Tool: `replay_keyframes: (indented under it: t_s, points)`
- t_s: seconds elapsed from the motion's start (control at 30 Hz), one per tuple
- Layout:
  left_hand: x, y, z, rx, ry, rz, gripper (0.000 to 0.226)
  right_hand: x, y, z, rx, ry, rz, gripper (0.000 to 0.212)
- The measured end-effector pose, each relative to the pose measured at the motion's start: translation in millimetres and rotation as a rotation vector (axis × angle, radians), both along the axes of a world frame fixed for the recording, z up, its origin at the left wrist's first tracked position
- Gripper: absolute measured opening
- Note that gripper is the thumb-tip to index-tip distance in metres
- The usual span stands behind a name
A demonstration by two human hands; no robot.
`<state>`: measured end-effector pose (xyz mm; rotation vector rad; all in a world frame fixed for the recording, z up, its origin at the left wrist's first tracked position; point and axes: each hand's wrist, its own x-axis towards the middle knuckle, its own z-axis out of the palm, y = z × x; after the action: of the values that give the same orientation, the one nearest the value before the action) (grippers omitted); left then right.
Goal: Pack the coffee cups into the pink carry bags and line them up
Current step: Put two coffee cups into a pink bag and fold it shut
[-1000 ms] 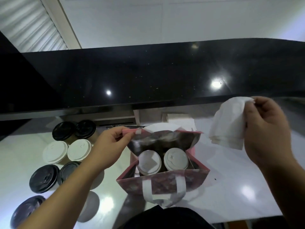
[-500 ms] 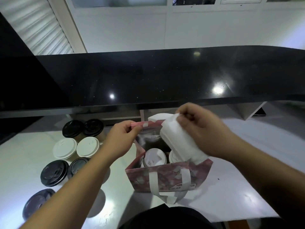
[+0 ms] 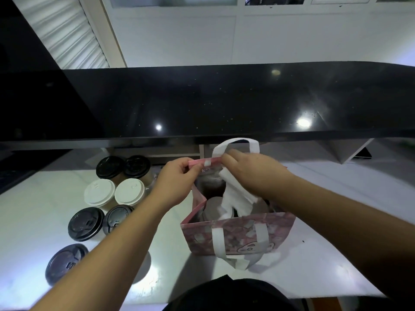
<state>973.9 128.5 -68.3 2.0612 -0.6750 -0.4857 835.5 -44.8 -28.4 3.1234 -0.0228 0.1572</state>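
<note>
Pink carry bag (image 3: 238, 236): patterned paper, white strap handles, upright on white counter (image 3: 33, 221), mouth open; lidded cup (image 3: 212, 209) inside; left hand (image 3: 177, 182) pinches rear rim; right hand (image 3: 249, 173) grips folded white napkins (image 3: 235, 196) entering mouth; seven lidded cups (image 3: 112, 194) grouped left.

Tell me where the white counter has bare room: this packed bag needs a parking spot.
Free: the white counter right of the pink bag, back to the black ledge, and the strip along its near edge. Crowded: left of the bag, where the lidded cups cluster.
</note>
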Motion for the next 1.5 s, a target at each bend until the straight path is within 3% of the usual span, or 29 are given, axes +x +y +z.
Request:
replay_keyframes:
  t_s: [0.07,0.13,0.2,0.33,0.47,0.6,0.8,1.0,1.07,1.23,1.33,1.4,1.5]
  points:
    - [0.5,0.7,0.2,-0.008,0.011,-0.009,0.022,-7.8,-0.4,1.7,-0.103,-0.131,0.178,0.042]
    - [0.7,0.3,0.1,-0.026,0.028,-0.021,0.02,-14.6,5.0,-5.2,-0.131,-0.145,0.32,0.025]
    - [-0.1,-0.9,-0.8,-0.035,0.026,-0.028,0.019,-16.1,11.2,-18.3,-0.127,0.036,0.346,0.022]
    - [-0.9,-0.9,-2.7,-0.015,0.024,-0.028,0.021,-14.0,13.1,-43.2,-0.041,0.502,0.182,0.022]
    - [-2.4,1.2,-2.7,0.0,0.018,-0.034,0.022,-18.4,13.2,-53.2,0.11,0.598,0.134,0.02]
    - [-2.4,1.4,-1.4,-0.019,0.031,-0.036,0.022,-20.3,16.8,-48.0,0.224,0.674,0.11,0.03]
    - [-4.0,7.7,0.5,-0.016,0.032,-0.07,0.018,-29.3,11.3,-8.1,0.388,0.516,-0.134,0.041]
    - [-6.7,21.3,-6.6,-0.035,0.05,-0.074,0.01,-105.9,-16.5,27.5,0.49,0.172,-0.423,0.02]
    - [-11.0,24.6,-10.9,-0.053,0.073,-0.02,0.022,-130.9,-22.6,14.6,0.565,0.096,-0.515,0.021]
    - [-23.6,29.4,-11.8,-0.128,0.303,0.081,0.046,-163.9,-22.3,-23.1,0.883,0.123,-0.462,0.033]
    - [-32.1,38.0,-11.2,-0.168,0.37,0.133,0.052,-163.4,-15.1,-33.8,0.933,0.095,-0.405,0.051]
    - [-39.4,52.4,-10.7,-0.173,0.342,0.146,0.052,-158.9,-13.3,-38.8,0.941,0.049,-0.4,0.051]
    - [-50.5,76.2,-10.6,-0.132,0.404,-0.1,0.044,-154.9,-17.8,-47.9,0.979,0.004,-0.411,0.045]
